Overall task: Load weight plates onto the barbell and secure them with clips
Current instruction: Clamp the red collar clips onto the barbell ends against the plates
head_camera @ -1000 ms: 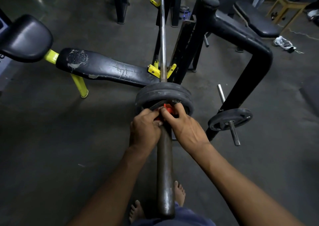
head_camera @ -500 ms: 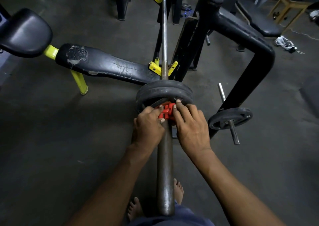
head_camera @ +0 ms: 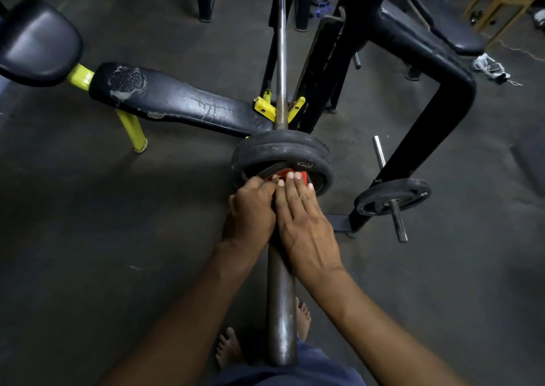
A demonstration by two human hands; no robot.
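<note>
Pressing a red plastic collar clip against the black rubber weight plates on the steel barbell sleeve, my left hand and right hand pinch it with closed fingers. Clipping step; next, I judge, it needs locking tight.

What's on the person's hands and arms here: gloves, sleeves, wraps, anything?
Nothing. The left hand and the right hand are bare: no gloves, wraps, rings or watch show. Both forearms are uncovered to the frame edge, so no sleeves are in view. Short pale nails show on the right fingers. The feet below are bare too.
</note>
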